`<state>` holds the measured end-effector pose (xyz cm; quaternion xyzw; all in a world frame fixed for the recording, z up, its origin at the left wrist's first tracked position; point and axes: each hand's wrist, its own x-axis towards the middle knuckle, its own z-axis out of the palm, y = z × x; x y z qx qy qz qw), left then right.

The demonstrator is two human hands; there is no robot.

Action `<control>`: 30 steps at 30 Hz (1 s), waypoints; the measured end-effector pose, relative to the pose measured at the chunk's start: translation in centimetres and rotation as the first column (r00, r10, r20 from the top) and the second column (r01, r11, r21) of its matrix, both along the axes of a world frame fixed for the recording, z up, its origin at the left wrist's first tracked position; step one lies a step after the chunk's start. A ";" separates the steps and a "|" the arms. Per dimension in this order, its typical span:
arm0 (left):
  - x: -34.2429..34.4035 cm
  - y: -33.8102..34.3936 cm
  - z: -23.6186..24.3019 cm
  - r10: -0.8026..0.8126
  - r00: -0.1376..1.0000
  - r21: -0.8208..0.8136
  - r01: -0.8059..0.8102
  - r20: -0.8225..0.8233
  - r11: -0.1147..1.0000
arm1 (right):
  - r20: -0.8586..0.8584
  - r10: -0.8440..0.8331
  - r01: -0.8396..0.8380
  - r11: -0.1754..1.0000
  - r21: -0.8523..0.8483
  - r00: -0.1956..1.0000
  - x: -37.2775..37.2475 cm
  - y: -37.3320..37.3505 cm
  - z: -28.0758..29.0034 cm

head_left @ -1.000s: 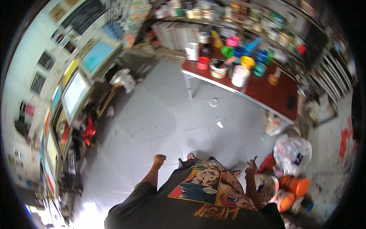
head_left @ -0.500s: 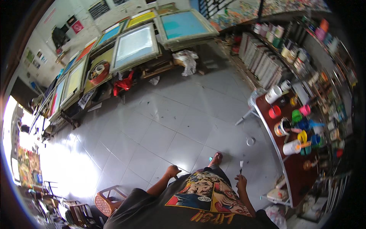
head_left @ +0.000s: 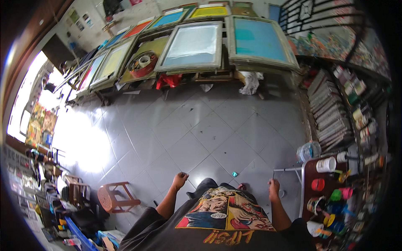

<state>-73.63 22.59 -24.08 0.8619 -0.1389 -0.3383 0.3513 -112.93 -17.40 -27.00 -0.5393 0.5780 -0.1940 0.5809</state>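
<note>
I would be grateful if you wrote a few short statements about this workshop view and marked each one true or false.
1. A brown stool stands to the person's left. True.
2. The left hand rests on the table. False: the left hand is apart from it.
3. A round red tub is among the framed screens. True.
4. The turquoise scrap is on the table. False: the turquoise scrap lies on the floor.
5. The right hand is nearer the red-brown table than the left hand is. True.

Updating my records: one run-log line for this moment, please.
left hand: right of stool, grip unclear | right hand: left of table, grip unclear | framed screens: ahead
</note>
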 end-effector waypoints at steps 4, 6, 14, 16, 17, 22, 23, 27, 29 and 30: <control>4.3 -3.6 3.7 0.275 0.937 -0.185 -0.315 -0.214 0.931 | 0.058 0.064 -0.070 0.992 0.109 0.996 15.4 -6.6 8.6; 8.2 -4.3 4.0 0.340 0.920 -0.257 -0.382 -0.194 0.888 | 0.135 0.076 -0.099 0.980 0.174 0.988 22.9 -8.0 12.6; 36.1 -10.0 11.6 0.454 0.890 -0.509 -0.370 0.046 0.777 | 0.395 0.064 -0.152 0.969 0.195 0.917 47.3 -7.3 18.6; 43.1 -12.5 14.6 0.456 0.885 -0.498 -0.355 0.094 0.791 | 0.430 0.052 -0.147 0.971 0.189 0.901 52.0 -8.2 18.9; 46.1 -13.5 15.6 0.465 0.878 -0.484 -0.360 0.114 0.798 | 0.429 0.035 -0.124 0.976 0.180 0.903 54.0 -8.8 19.3; 56.9 -18.4 14.9 0.463 0.869 -0.451 -0.346 0.177 0.823 | 0.378 0.001 -0.063 0.987 0.151 0.926 62.0 -12.7 18.8; 57.7 -19.0 14.3 0.467 0.871 -0.453 -0.357 0.155 0.817 | 0.387 -0.027 -0.037 0.987 0.157 0.922 63.0 -13.3 18.4; 58.5 -21.7 13.5 0.441 0.897 -0.407 -0.394 0.025 0.824 | 0.398 -0.075 0.006 0.985 0.173 0.914 65.9 -15.2 18.0; 59.1 -22.1 13.7 0.459 0.888 -0.409 -0.427 -0.023 0.807 | 0.396 -0.057 -0.010 0.986 0.166 0.917 66.7 -15.5 17.7; 59.3 -22.3 13.8 0.468 0.882 -0.410 -0.445 -0.051 0.796 | 0.390 -0.042 -0.020 0.988 0.153 0.920 66.7 -15.7 17.4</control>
